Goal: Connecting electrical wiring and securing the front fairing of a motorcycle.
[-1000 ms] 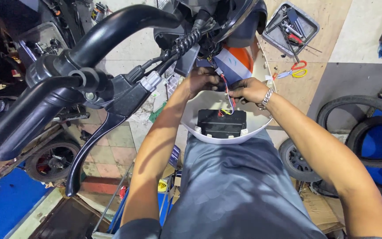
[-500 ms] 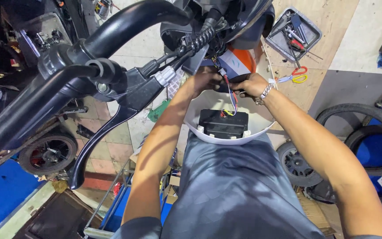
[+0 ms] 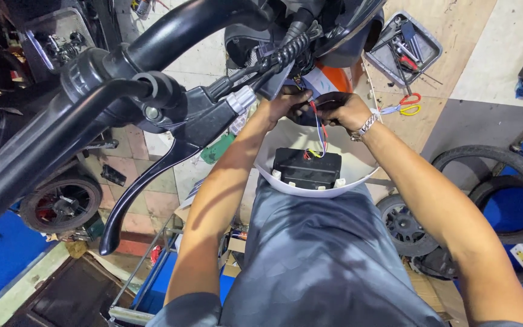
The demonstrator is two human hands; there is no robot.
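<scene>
Both my hands are up at the scooter's front, just under the handlebar. My left hand [image 3: 286, 102] and my right hand [image 3: 341, 110] pinch a bundle of thin red, blue and white wires [image 3: 319, 130] together with a small black connector. The wires run down into a black rectangular unit [image 3: 307, 168] that sits inside a white rounded cover [image 3: 358, 172] resting on my lap. A metal bracelet circles my right wrist.
The black handlebar grip and brake lever [image 3: 146, 181] cross the view at left. A grey tool tray [image 3: 408, 42] and red-and-yellow scissors [image 3: 405, 104] lie on the floor beyond. Tyres [image 3: 503, 200] and wheels [image 3: 62, 203] flank me.
The view has shifted slightly, so the handlebar sits higher and more to the right. My hands stay on the wires, working them a little higher above the white cover.
</scene>
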